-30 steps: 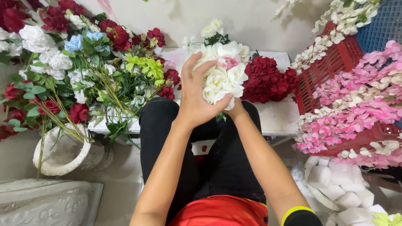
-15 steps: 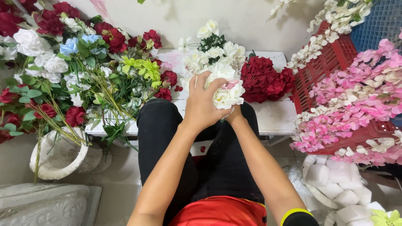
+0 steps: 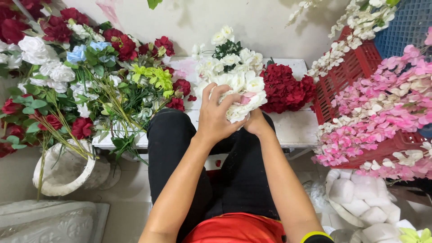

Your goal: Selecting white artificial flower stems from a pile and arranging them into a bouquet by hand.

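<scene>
White rose bunch [image 3: 240, 96], seemingly artificial, held above lap.

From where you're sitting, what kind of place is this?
Probably a florist's workroom or a flower-arranging stall. Both hands work a white flower bunch over a low white bench, with red blooms beside it, pink blossom sprays in a red crate, and a white urn on the floor.

white bench [image 3: 294, 128] | on it — red rose bunch [image 3: 284, 88], white flowers [image 3: 227, 67], mixed stems [image 3: 112, 90], seemingly loose
</scene>
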